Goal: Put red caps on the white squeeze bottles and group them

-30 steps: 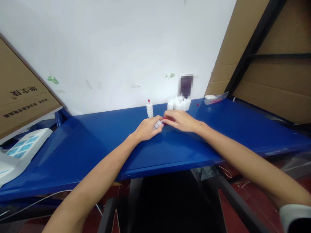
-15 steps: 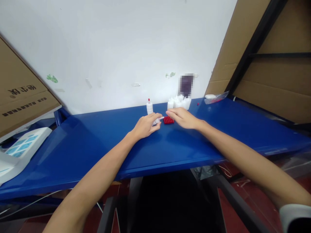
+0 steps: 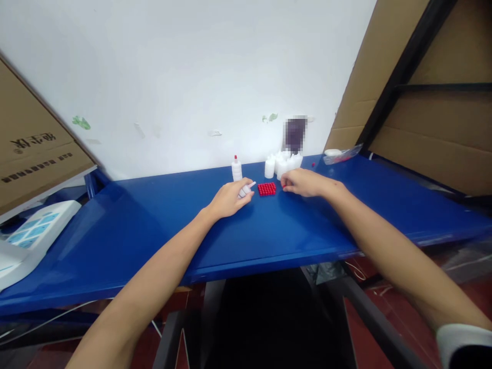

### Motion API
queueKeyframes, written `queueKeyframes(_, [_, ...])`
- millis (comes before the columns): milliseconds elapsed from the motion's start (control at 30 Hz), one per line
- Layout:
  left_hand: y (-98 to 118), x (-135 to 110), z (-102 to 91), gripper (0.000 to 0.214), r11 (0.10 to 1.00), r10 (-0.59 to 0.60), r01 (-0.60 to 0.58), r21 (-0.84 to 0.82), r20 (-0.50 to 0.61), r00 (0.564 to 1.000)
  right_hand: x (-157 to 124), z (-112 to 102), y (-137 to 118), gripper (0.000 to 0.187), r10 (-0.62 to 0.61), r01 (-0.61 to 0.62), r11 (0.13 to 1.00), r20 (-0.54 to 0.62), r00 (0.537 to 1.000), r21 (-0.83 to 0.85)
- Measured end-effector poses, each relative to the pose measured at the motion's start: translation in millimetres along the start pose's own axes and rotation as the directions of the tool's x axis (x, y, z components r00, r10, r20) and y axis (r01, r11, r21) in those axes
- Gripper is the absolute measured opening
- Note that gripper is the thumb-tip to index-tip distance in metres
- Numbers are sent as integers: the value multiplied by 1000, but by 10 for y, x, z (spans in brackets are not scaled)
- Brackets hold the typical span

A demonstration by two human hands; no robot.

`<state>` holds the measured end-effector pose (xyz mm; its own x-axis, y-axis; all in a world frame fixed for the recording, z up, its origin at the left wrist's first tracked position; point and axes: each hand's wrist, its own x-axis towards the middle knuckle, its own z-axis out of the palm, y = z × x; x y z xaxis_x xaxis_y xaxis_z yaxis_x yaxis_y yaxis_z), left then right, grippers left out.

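My left hand (image 3: 228, 199) rests on the blue table (image 3: 154, 220) with its fingers curled round a small white bottle (image 3: 246, 189), whose tip points right. Just right of it lies a block of red caps (image 3: 266, 189) set in rows. My right hand (image 3: 303, 182) lies to the right of the red caps, fingers pinched together at its left end; what they hold is too small to make out. One capped white bottle (image 3: 237, 169) with a red tip stands behind my left hand. A cluster of white bottles (image 3: 282, 164) stands behind my right hand.
A clear plastic bag (image 3: 342, 154) lies at the back right by the wall. Cardboard sheets (image 3: 442, 113) and a black frame lean at the right. A cardboard box (image 3: 31, 154) and a white device (image 3: 26, 238) sit at the left. A single red cap (image 3: 313, 165) lies near the cluster.
My right hand has drawn away to the right, uncovering the block of red caps it was over. My left hand has stayed put with the small bottle.
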<state>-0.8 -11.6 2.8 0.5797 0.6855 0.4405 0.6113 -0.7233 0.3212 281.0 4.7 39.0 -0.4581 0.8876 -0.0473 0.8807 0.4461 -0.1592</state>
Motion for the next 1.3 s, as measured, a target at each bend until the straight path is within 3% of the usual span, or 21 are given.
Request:
queueKeyframes(167, [14,-3,-12,30,1000,-9,9,9,11,1000,-32,-46,-87,35,9,-5,998,57,998,-65])
queueKeyframes(333, [16,-3,-9,30,1000,13,-13,12,17,1000,-35,-24,-121,23,42,-36,998,122,992,-55])
queueKeyframes(733, [35,-1,-14,30,998,21,-23,57,35,999,-45,-36,-115,15,-2,-16,993,155,988,116])
queueKeyframes(1300, [26,-4,-12,30,998,22,-24,60,35,999,61,77,-67,12,-74,68,988,37,997,139])
